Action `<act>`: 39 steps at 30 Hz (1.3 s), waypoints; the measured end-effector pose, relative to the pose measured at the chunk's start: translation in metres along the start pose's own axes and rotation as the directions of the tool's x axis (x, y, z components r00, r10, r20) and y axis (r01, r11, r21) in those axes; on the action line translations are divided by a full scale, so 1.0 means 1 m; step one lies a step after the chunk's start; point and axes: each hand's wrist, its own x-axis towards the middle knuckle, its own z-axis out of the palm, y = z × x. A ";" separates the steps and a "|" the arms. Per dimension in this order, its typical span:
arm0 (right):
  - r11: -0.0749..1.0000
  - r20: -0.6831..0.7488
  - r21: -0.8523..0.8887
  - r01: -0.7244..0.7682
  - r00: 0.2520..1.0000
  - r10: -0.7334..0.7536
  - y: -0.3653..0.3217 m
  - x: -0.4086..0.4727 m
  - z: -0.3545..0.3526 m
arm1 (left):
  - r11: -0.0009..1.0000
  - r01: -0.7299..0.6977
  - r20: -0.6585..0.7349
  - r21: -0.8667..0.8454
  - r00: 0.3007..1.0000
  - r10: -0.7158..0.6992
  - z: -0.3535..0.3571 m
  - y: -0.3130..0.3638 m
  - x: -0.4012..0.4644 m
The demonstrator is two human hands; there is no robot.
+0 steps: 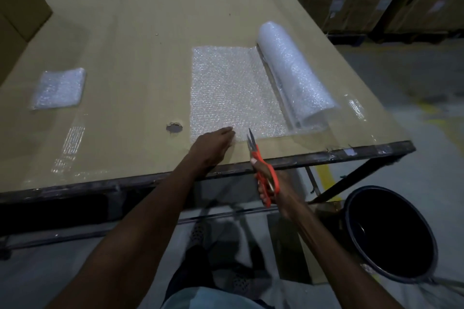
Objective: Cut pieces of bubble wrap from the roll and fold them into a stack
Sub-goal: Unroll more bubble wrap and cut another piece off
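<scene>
Unrolled bubble wrap sheet (233, 93), flat on cardboard-covered worktop (140, 40), near edge under fingertips of left hand (213, 144). Right hand (273, 185) curled round orange-handled scissors (261, 165), blades slightly parted beside sheet edge. Roll (293, 70) right; folded stack (59, 89) far left. Carton print unreadable.

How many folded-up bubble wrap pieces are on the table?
1. The folded bubble wrap lies on the table's left side. It may hold several layers; I cannot tell.
</scene>
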 end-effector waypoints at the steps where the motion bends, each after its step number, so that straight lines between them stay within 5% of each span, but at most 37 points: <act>1: 1.000 0.003 -0.012 -0.013 1.000 0.013 0.003 -0.003 -0.001 | 1.000 -0.011 -0.012 0.014 1.000 0.012 0.000 0.000 -0.001; 14: 0.999 0.001 -0.017 -0.047 0.999 0.047 0.004 -0.007 0.003 | 0.995 0.067 -0.087 0.070 0.994 -0.060 -0.005 0.012 -0.006; 20: 0.998 -0.013 -0.001 -0.062 0.998 0.062 0.002 0.007 0.010 | 0.987 0.130 -0.287 -0.089 0.946 -0.151 -0.007 0.009 0.011; 23: 0.997 -0.063 -0.010 -0.079 0.995 0.078 0.004 0.016 0.012 | 0.965 0.209 -0.162 -0.160 0.958 -0.235 -0.007 -0.003 0.036; 28: 0.996 -0.118 -0.016 -0.083 0.990 0.080 0.006 0.026 0.013 | 0.962 0.269 0.104 -0.035 0.959 -0.264 0.015 -0.032 0.050; 39: 0.997 -0.226 0.007 -0.077 0.971 0.076 0.014 0.028 0.013 | 0.956 0.291 0.071 -0.033 0.955 -0.288 0.023 -0.032 0.043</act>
